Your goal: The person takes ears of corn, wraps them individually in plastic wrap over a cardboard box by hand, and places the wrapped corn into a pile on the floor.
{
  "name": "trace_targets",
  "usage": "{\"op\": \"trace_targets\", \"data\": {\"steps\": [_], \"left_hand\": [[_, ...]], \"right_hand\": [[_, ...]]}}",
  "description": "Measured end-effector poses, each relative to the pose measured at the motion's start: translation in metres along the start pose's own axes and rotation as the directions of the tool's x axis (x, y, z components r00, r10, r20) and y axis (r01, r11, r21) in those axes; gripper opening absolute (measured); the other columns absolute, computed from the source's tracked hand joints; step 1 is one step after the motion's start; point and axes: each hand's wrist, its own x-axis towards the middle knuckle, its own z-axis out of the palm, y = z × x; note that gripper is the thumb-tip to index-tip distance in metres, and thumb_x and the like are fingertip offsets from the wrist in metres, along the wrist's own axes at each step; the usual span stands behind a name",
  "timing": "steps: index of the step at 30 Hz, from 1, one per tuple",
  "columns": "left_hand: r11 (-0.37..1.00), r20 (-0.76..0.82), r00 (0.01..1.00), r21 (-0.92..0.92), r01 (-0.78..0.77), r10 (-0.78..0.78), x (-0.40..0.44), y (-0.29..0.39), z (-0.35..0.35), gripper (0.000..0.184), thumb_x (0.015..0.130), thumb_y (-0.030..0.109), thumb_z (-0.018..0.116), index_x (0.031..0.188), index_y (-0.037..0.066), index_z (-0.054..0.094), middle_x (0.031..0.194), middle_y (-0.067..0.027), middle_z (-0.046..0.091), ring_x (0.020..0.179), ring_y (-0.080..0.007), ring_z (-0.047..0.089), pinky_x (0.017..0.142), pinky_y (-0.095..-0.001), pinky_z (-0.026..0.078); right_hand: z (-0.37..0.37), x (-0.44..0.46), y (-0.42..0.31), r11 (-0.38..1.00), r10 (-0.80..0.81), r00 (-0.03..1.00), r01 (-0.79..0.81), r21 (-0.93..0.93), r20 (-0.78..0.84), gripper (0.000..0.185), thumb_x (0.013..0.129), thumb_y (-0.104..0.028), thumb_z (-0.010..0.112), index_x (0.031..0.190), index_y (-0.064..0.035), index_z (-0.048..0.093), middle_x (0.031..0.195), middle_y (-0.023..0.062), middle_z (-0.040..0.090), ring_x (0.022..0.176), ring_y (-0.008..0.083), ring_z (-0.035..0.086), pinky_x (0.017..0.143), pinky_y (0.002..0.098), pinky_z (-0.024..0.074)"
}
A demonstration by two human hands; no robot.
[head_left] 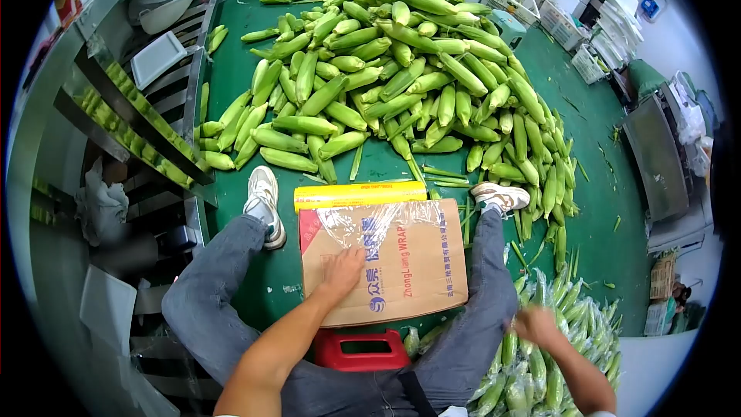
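A cardboard box (417, 278) with printed lettering lies between the person's legs, and clear plastic film (351, 220) covers part of its top. My left hand (345, 269) rests on the box near that film, its fingers partly hidden. Behind the box is a yellow roll (359, 194). Over the right thigh, beside a heap of plastic-wrapped corn (556, 355), is my right hand (532, 326). Its fingers are blurred, so what they hold cannot be made out. A red plastic object (361, 363) with a handle opening sits below the box.
A large pile of green corn in husks (386, 85) spreads over the green floor (255, 278) ahead. Slatted metal racks (154, 104) line the left side. White crates (509, 0) stand at the back right, with a grey panel (656, 158) at the right.
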Motion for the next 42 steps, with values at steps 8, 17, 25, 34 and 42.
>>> {"op": "trace_targets", "data": {"steps": [8,17,25,34,42], "left_hand": [[0.969,0.159,0.987,-0.243,0.048,-0.010,-0.005,-0.011,-0.046,0.010,0.093,0.016,0.061,0.091,0.006,0.060,0.090,-0.0187,0.065,0.084,-0.0427,0.065,0.073,-0.0518,0.052],[0.966,0.495,0.852,-0.255,-0.043,0.169,-0.093,-0.013,-0.032,0.010,0.087,0.012,0.060,0.088,0.002,0.061,0.083,-0.0208,0.068,0.079,-0.0437,0.067,0.073,-0.0525,0.054],[0.996,0.659,0.750,-0.088,0.018,0.045,-0.077,0.002,-0.033,0.016,0.084,0.008,0.058,0.097,0.001,0.062,0.087,-0.0215,0.071,0.085,-0.0383,0.073,0.075,-0.0466,0.060],[0.996,0.653,0.755,-0.089,-0.001,0.059,-0.073,-0.010,-0.029,0.010,0.089,0.015,0.057,0.088,0.008,0.065,0.081,-0.0129,0.072,0.069,-0.0271,0.074,0.058,-0.0397,0.060],[0.976,0.624,0.781,-0.165,0.143,-0.009,-0.078,0.006,-0.045,0.018,0.079,0.002,0.062,0.096,0.001,0.058,0.087,-0.0203,0.069,0.088,-0.0418,0.069,0.076,-0.0512,0.055]], "right_hand": [[-0.044,0.274,-0.172,0.809,-0.446,0.517,0.582,-0.082,-0.730,0.028,0.079,-0.018,0.076,0.101,-0.0077,0.063,0.089,0.0178,0.063,0.087,0.0412,0.064,0.075,0.0454,0.0527],[0.026,0.164,-0.085,0.618,-0.664,0.624,0.768,0.167,-0.413,0.012,0.085,-0.010,0.064,0.088,-0.0043,0.055,0.084,0.0180,0.061,0.085,0.0401,0.063,0.073,0.0484,0.0528],[-0.152,0.295,-0.225,0.914,-0.090,0.766,0.317,0.253,-0.636,0.043,0.092,-0.041,0.064,0.087,0.0006,0.075,0.078,0.0256,0.069,0.074,0.0417,0.069,0.069,0.0473,0.0554],[-0.174,0.557,-0.500,-0.502,0.039,0.989,-0.105,0.859,0.144,0.045,0.092,-0.049,0.067,0.110,-0.0085,0.060,0.083,0.0056,0.063,0.067,0.0214,0.058,0.056,0.0405,0.0448],[-0.132,0.241,-0.282,0.505,-0.493,0.665,0.743,0.439,-0.560,0.074,0.081,-0.020,0.081,0.145,-0.0024,0.048,0.105,0.0228,0.070,0.092,0.0396,0.068,0.090,0.0462,0.0540]]}}
